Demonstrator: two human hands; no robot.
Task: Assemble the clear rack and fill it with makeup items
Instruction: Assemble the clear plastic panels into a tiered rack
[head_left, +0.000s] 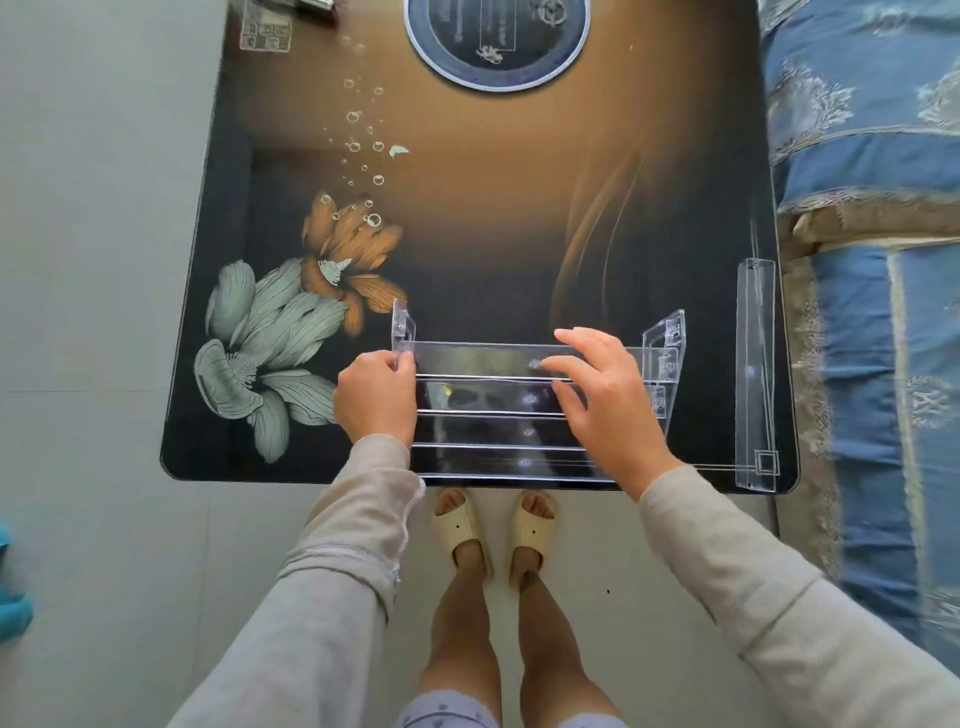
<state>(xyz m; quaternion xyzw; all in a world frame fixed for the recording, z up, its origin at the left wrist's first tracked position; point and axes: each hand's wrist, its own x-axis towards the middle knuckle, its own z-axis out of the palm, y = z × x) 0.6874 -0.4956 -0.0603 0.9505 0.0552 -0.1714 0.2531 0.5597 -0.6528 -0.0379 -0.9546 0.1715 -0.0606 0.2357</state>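
**op:** Two hands on the rack (519, 431) here. It sits at the near edge of the table (493, 234), with stepped shelves running left to right and a side panel standing up at each end.

**reply:** how's the grip looking?

**op:** Left hand (376, 397) is curled round the left side panel, pinching it near the top. Right hand (605, 395) is spread wider, thumb on the near side and fingers over the upper shelf, clamped on it toward the right half.

**reply:** anything else lying around?

**op:** Yeah, a long clear strip (756, 374) lies along the table's right edge, well apart from the rack. A round disc (496, 78) is at the far edge, partly cut off, and there's a small clear piece (265, 31) in the far left corner. A blue bed cover (872, 156) is just right of the table. Cream slippers (460, 525) are on the floor (104, 260) by the near edge.
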